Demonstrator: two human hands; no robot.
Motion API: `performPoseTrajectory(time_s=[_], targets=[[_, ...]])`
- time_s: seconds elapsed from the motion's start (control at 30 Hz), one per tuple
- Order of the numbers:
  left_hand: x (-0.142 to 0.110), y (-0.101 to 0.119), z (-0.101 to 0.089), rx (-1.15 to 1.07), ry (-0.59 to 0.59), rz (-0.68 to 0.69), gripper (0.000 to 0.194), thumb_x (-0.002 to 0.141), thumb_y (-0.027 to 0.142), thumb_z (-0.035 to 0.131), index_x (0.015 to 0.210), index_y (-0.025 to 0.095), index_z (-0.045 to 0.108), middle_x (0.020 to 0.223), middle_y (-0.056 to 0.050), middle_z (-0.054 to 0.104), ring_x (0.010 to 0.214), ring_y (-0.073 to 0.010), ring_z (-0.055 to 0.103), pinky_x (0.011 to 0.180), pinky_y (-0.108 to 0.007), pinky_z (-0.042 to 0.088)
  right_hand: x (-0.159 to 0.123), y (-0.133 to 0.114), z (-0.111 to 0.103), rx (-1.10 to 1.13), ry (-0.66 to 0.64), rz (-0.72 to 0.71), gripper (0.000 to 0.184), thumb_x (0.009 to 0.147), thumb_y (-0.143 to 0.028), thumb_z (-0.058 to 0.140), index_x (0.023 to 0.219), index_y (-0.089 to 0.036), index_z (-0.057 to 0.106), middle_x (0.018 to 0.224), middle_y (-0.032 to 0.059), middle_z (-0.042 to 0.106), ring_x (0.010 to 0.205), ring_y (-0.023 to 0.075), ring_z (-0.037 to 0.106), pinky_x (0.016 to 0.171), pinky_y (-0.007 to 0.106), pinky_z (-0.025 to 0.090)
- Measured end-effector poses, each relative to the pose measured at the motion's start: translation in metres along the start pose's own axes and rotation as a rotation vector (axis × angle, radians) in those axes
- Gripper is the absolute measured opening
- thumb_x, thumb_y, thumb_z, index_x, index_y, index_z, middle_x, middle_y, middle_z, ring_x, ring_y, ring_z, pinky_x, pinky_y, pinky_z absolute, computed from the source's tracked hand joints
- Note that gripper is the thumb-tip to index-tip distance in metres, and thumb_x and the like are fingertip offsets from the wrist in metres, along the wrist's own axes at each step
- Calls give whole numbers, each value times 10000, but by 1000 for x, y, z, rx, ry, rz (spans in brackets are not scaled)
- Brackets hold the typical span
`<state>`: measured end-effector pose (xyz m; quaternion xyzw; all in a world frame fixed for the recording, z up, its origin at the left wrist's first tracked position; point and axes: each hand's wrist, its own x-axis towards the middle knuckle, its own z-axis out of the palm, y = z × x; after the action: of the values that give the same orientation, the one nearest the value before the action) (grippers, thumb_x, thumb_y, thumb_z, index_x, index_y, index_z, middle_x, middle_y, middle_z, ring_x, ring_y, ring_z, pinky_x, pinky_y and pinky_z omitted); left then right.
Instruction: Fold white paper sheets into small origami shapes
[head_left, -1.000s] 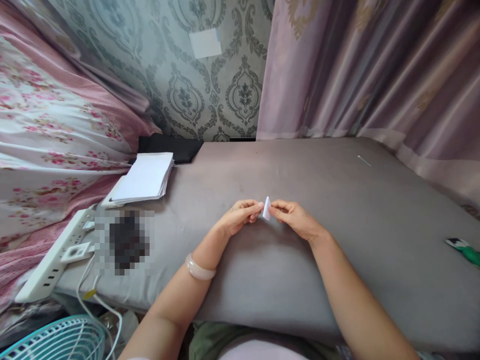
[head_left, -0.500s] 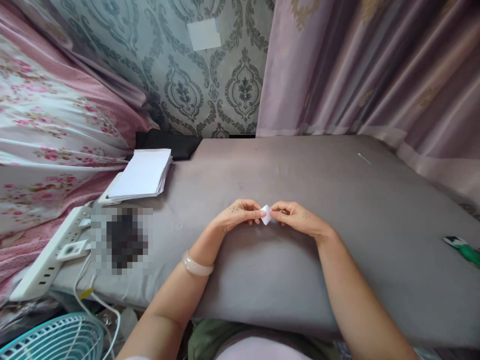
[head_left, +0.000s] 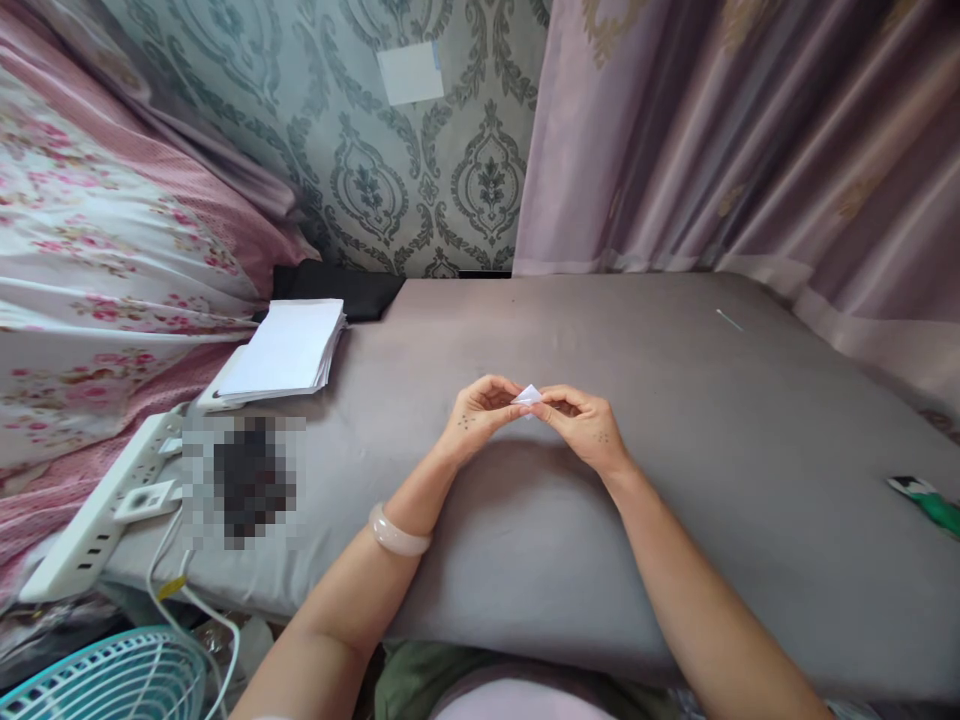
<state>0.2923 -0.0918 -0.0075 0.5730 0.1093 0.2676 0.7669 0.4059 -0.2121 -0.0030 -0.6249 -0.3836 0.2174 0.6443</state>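
A small folded piece of white paper (head_left: 527, 396) is pinched between both hands above the grey padded surface (head_left: 675, 400). My left hand (head_left: 480, 412) grips its left side with closed fingertips; a pale bangle sits on that wrist. My right hand (head_left: 579, 425) pinches the right side, fingers curled in. Most of the paper is hidden by the fingertips.
A stack of white paper sheets (head_left: 285, 350) lies at the left edge by a black cloth (head_left: 337, 290). A white power strip (head_left: 97, 520) with a cable and a teal fan (head_left: 112, 680) sit lower left. A green-handled tool (head_left: 930, 500) lies far right. Curtains and floral bedding surround.
Both hands have lifted slightly and turned the folded paper, which stood upright a second ago and now lies flatter between the fingertips.
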Motion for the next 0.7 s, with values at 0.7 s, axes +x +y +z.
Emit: performPoseTrajectory(time_s=[0.7], targets=[[2,-5,-14,-45,-59,-294,391,651,248,811,983,127,645,862,-48,669,780,-131,632,757,-284,479,0,-3,5,49,-12,274,299,606,-438,790,770,-192,744,715,25,702,626,125,570,647,296,485]])
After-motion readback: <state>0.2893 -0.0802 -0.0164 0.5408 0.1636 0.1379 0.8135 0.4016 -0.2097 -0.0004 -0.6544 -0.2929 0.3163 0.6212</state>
